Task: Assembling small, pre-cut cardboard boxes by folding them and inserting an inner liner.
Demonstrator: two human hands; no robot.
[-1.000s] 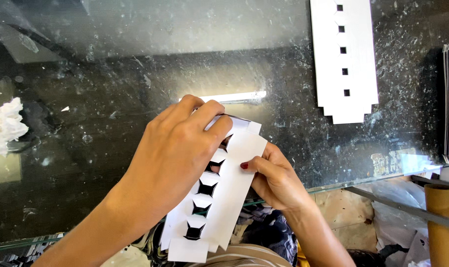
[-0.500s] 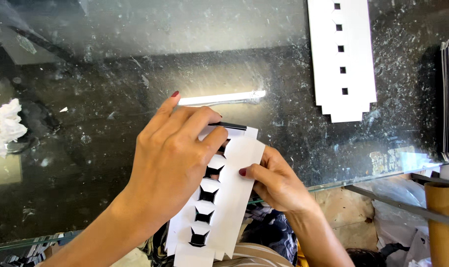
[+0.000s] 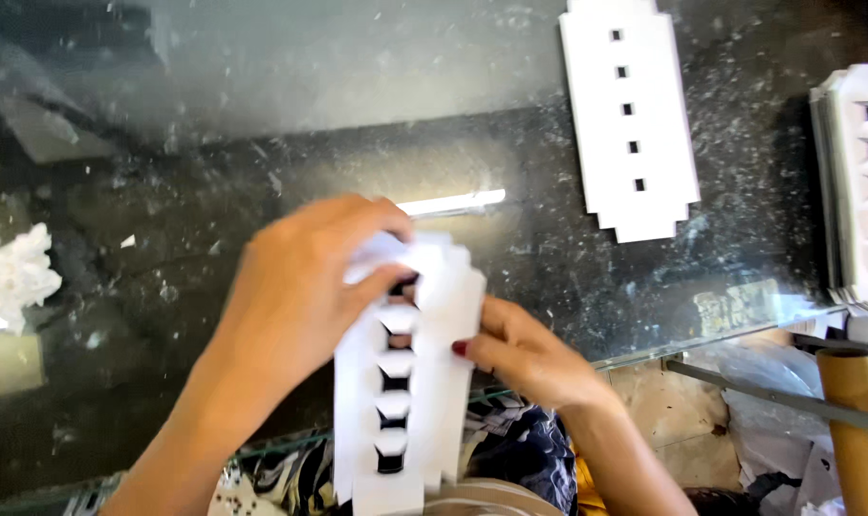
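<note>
Both my hands hold a white die-cut card piece [image 3: 432,382] with a row of hexagonal tabs and dark openings down its middle, tilted up over the near edge of the glass table. My left hand [image 3: 305,296] covers its top left part, with fingers curled over the upper end. On the card's right edge rests my right hand [image 3: 515,349], thumb pressed against the card. The card's upper end is partly hidden under my left fingers.
A flat white card with a line of small square holes [image 3: 630,115] lies at the far right of the dark glass table [image 3: 214,191]. A stack of similar cards [image 3: 859,182] sits at the right edge. Crumpled white scraps [image 3: 13,272] lie left; a cardboard tube [image 3: 855,420] stands lower right.
My left hand's fingers, stretched out over the card before, are now curled over its top. The card sits a little higher and looks more folded along its middle.
</note>
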